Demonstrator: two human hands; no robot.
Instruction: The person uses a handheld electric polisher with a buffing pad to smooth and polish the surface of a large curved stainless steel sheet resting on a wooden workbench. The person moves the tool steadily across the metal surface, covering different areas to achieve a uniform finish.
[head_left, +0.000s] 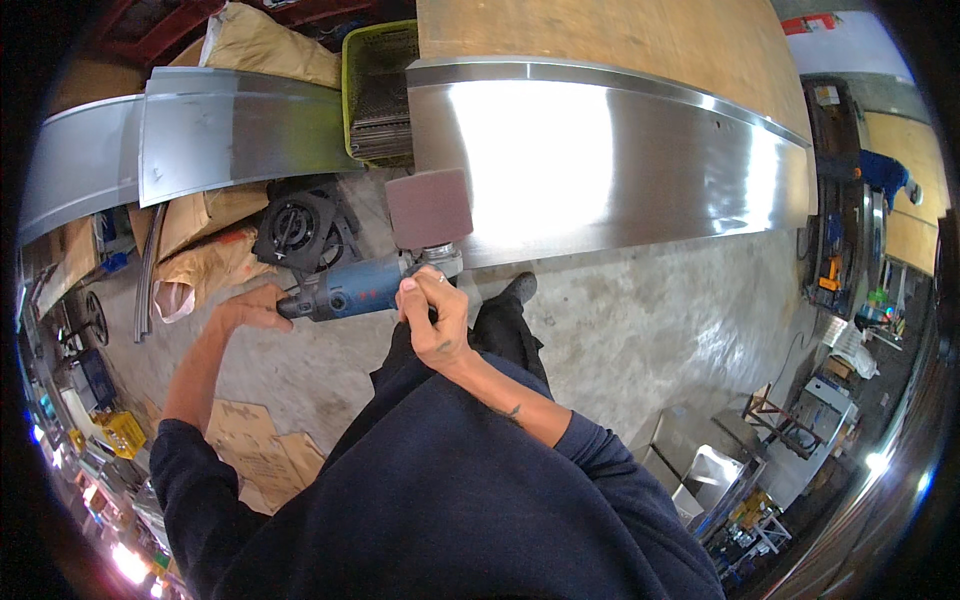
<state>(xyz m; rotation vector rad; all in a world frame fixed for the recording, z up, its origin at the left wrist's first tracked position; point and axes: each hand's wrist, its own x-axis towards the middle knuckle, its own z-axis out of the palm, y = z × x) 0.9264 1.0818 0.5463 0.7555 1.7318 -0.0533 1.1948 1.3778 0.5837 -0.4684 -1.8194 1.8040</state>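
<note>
Apparent sanding step: left hand point(257, 307) and right hand point(440, 325) curl their fingers round the blue power tool point(352, 289), its abrasive drum point(428, 208) overlapping the left end of the steel panel point(640, 160), contact unclear; the next move likely calls for level guidance.

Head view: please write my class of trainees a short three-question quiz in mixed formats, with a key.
1. True or false: the person's left grip is at the rear end of the blue cylindrical power tool.
2. Beside the left end of the shiny steel panel is: A a white chair; B a yellow-green plastic basket; C a red bucket.
3. Which grip is nearer the reddish-brown abrasive head?

Key: 1 true; 2 B; 3 the right grip.
</note>
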